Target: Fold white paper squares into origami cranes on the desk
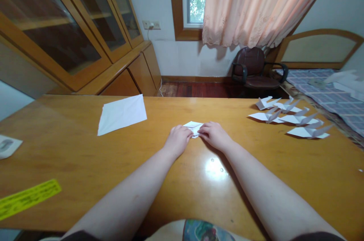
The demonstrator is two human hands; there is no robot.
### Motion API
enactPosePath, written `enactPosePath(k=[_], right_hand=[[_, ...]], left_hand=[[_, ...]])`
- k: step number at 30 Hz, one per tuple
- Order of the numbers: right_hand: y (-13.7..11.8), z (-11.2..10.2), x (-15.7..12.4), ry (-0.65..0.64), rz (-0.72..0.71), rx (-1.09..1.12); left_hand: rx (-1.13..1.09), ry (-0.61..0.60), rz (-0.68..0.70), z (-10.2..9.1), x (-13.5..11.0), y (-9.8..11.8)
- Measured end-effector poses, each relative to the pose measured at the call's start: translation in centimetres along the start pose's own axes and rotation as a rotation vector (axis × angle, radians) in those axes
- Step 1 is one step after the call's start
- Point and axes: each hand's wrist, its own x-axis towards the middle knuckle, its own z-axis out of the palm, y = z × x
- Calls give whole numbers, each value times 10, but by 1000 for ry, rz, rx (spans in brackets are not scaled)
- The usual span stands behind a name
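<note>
A small folded white paper (pixel 193 127) lies on the wooden table in front of me, with a crease running across it. My left hand (pixel 179 138) has its curled fingers pressed on the left side of the paper. From the right, my right hand (pixel 214 134) grips the opposite side between bent fingers and thumb. Parts of the paper's side edges are hidden under both hands. Over to the right stand several folded white paper birds (pixel 308 131) with raised points. A flat white sheet of paper (pixel 123 114) rests on the left of the table, one edge looking torn.
The wooden table (pixel 113 169) bears a yellow printed strip (pixel 31 197) at left front and a white object (pixel 8 146) at its left edge. Beyond it are a glass-door cabinet (pixel 119 53), an office chair (pixel 253 66), a pink curtain (pixel 250 6) and a bed (pixel 327 85).
</note>
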Motion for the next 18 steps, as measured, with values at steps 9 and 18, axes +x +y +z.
enactPosePath(k=[9, 18], right_hand=[[-2, 1, 2, 8, 61, -65], [-5, 1, -1, 14, -13, -42]], left_hand=[[-22, -1, -43, 1, 1, 3], [-94, -18, -61, 1, 2, 8]])
